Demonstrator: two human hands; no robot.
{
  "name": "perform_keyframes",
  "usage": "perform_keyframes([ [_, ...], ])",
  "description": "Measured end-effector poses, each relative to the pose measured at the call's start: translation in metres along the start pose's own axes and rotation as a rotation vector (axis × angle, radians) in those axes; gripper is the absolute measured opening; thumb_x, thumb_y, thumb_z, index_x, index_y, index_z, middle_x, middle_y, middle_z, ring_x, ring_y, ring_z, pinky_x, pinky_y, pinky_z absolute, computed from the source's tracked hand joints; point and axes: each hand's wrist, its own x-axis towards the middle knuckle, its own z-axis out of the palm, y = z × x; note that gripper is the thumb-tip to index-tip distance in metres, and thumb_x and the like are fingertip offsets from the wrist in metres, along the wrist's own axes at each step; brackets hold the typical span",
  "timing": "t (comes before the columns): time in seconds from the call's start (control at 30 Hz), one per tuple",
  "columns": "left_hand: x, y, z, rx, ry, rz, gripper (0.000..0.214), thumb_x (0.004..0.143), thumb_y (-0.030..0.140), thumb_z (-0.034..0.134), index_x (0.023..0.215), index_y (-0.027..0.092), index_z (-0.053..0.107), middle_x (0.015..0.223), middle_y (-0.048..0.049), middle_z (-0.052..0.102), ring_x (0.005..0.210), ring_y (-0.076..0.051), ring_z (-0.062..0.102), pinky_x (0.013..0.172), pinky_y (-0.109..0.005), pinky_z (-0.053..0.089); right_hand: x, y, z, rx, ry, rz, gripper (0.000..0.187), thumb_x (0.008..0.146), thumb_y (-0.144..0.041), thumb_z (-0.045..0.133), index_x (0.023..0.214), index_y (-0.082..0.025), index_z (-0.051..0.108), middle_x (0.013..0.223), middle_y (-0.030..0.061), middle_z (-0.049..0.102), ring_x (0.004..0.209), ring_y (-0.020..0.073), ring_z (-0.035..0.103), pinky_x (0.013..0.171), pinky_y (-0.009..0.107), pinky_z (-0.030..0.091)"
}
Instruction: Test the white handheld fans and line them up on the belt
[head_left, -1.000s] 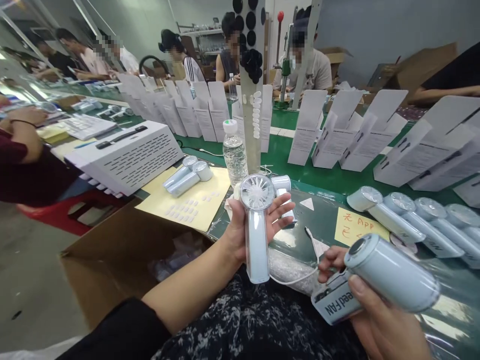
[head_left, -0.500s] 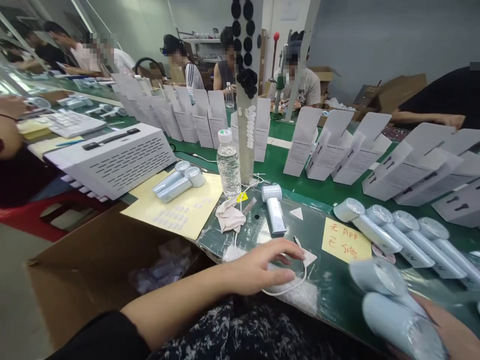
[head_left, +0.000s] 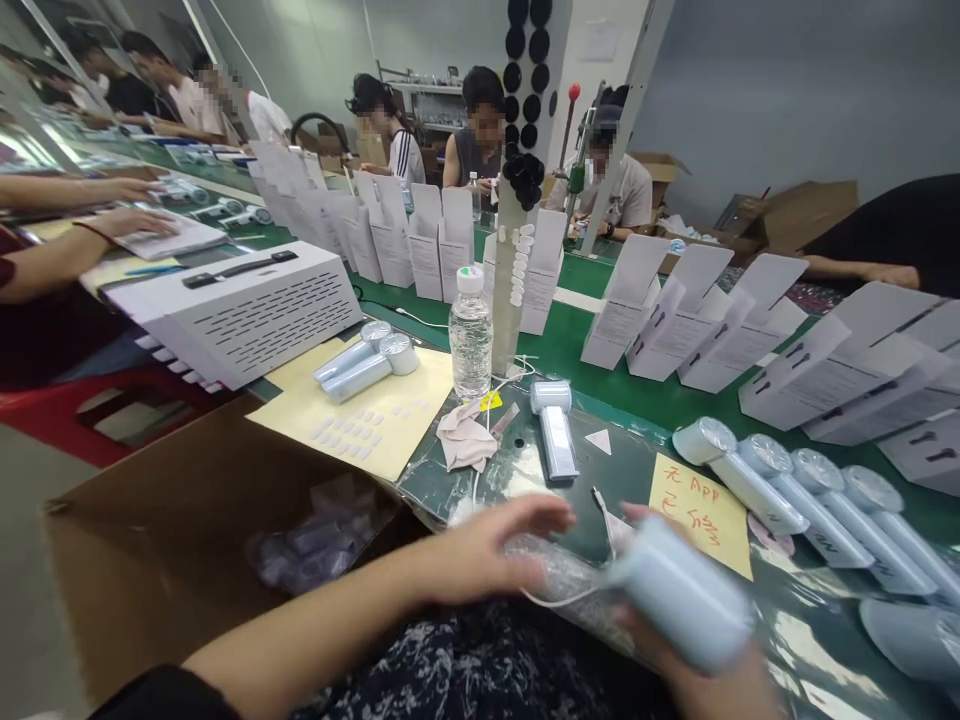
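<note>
My left hand [head_left: 487,550] lies with fingers stretched out on a clear plastic bag [head_left: 559,580] at the table's near edge and holds nothing. My right hand [head_left: 675,670] is wrapped round a pale blue handheld fan [head_left: 682,600], blurred by motion, just right of the bag. A thin white cable [head_left: 604,515] loops by the bag. Another fan [head_left: 555,440] lies flat on the green mat beyond my hands.
A row of several pale blue fans [head_left: 787,495] lies at the right beside a yellow note [head_left: 701,510]. A water bottle [head_left: 470,335], a crumpled cloth [head_left: 465,440], a yellow sheet [head_left: 360,420] and white cartons [head_left: 645,300] stand behind. An open cardboard box [head_left: 187,540] sits at the left. Other people work around the table.
My left hand let go of the fan it held upright and came down onto the bag. My right hand moved right, then back to the middle with a fan.
</note>
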Motion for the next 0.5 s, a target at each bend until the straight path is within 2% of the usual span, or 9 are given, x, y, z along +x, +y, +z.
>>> perform_keyframes([
  [0.03, -0.004, -0.003, 0.008, 0.002, -0.079, -0.025, 0.041, 0.072, 0.055, 0.075, 0.089, 0.018, 0.069, 0.086, -0.0061, 0.068, 0.083, -0.023, 0.064, 0.084, -0.038, 0.053, 0.011, -0.002, 0.024, -0.064, -0.093, -0.016, 0.075, 0.071, -0.044, 0.081, 0.138, -0.025, 0.050, 0.126, 0.0139, 0.061, 0.112, 0.0354, 0.062, 0.100, 0.052, 0.049],
  [0.07, -0.011, -0.006, 0.012, -0.008, -0.092, -0.038, 0.042, 0.071, 0.056, 0.076, 0.087, 0.019, 0.069, 0.086, -0.0062, 0.069, 0.085, -0.024, 0.064, 0.087, -0.040, 0.052, 0.024, -0.007, 0.045, -0.122, -0.187, -0.055, 0.081, 0.070, -0.050, 0.081, 0.140, -0.023, 0.048, 0.139, 0.0161, 0.053, 0.128, 0.0383, 0.051, 0.109, 0.056, 0.039],
  [0.13, -0.032, -0.015, 0.011, -0.083, 0.033, -0.046, 0.043, 0.073, 0.059, 0.073, 0.088, 0.020, 0.069, 0.087, -0.0066, 0.070, 0.089, -0.026, 0.065, 0.090, -0.041, 0.052, 0.051, -0.018, 0.075, -0.231, -0.443, -0.093, 0.106, 0.062, -0.062, 0.083, 0.149, -0.022, 0.037, 0.156, 0.0167, 0.033, 0.145, 0.0406, 0.026, 0.118, 0.058, 0.023],
  [0.17, -0.046, -0.021, 0.006, -0.159, 0.125, -0.034, 0.045, 0.074, 0.061, 0.072, 0.091, 0.020, 0.068, 0.089, -0.0069, 0.070, 0.089, -0.026, 0.065, 0.090, -0.042, 0.052, 0.066, -0.025, 0.084, -0.279, -0.520, -0.104, 0.113, 0.060, -0.066, 0.082, 0.152, -0.023, 0.032, 0.160, 0.0157, 0.026, 0.148, 0.0399, 0.018, 0.120, 0.058, 0.018],
  [0.2, -0.061, -0.028, -0.001, -0.249, 0.203, -0.030, 0.047, 0.074, 0.062, 0.072, 0.096, 0.020, 0.067, 0.091, -0.0070, 0.070, 0.089, -0.026, 0.066, 0.088, -0.042, 0.052, 0.082, -0.030, 0.090, -0.318, -0.546, -0.112, 0.116, 0.061, -0.068, 0.080, 0.154, -0.024, 0.027, 0.161, 0.0148, 0.022, 0.149, 0.0387, 0.016, 0.120, 0.058, 0.017],
  [0.27, -0.093, -0.041, -0.015, -0.443, 0.285, -0.036, 0.051, 0.072, 0.061, 0.074, 0.101, 0.021, 0.064, 0.091, -0.0066, 0.070, 0.082, -0.025, 0.068, 0.080, -0.041, 0.055, 0.116, -0.037, 0.097, -0.369, -0.441, -0.150, 0.110, 0.068, -0.068, 0.075, 0.154, -0.024, 0.023, 0.161, 0.0150, 0.023, 0.147, 0.0361, 0.022, 0.119, 0.058, 0.021],
  [0.37, -0.126, -0.052, -0.026, -0.541, 0.420, -0.102, 0.047, 0.072, 0.053, 0.079, 0.103, 0.021, 0.063, 0.093, -0.0074, 0.072, 0.085, -0.026, 0.071, 0.081, -0.042, 0.056, 0.171, -0.033, 0.116, -0.349, -0.146, -0.228, 0.103, 0.070, -0.062, 0.075, 0.150, -0.018, 0.028, 0.154, 0.0209, 0.032, 0.139, 0.0354, 0.036, 0.113, 0.055, 0.033],
  [0.43, -0.132, -0.051, -0.027, -0.528, 0.510, -0.103, 0.045, 0.073, 0.053, 0.078, 0.101, 0.020, 0.064, 0.095, -0.0084, 0.073, 0.088, -0.027, 0.071, 0.082, -0.042, 0.056, 0.204, -0.025, 0.136, -0.293, -0.010, -0.271, 0.107, 0.067, -0.059, 0.077, 0.149, -0.014, 0.026, 0.150, 0.0241, 0.036, 0.136, 0.0355, 0.040, 0.109, 0.053, 0.037],
  [0.5, -0.132, -0.046, -0.026, -0.494, 0.544, -0.056, 0.044, 0.074, 0.055, 0.075, 0.099, 0.020, 0.067, 0.096, -0.0090, 0.073, 0.088, -0.027, 0.071, 0.080, -0.041, 0.057, 0.229, -0.018, 0.157, -0.249, 0.044, -0.297, 0.106, 0.066, -0.057, 0.077, 0.148, -0.014, 0.024, 0.146, 0.0244, 0.041, 0.131, 0.0345, 0.045, 0.107, 0.053, 0.039],
])
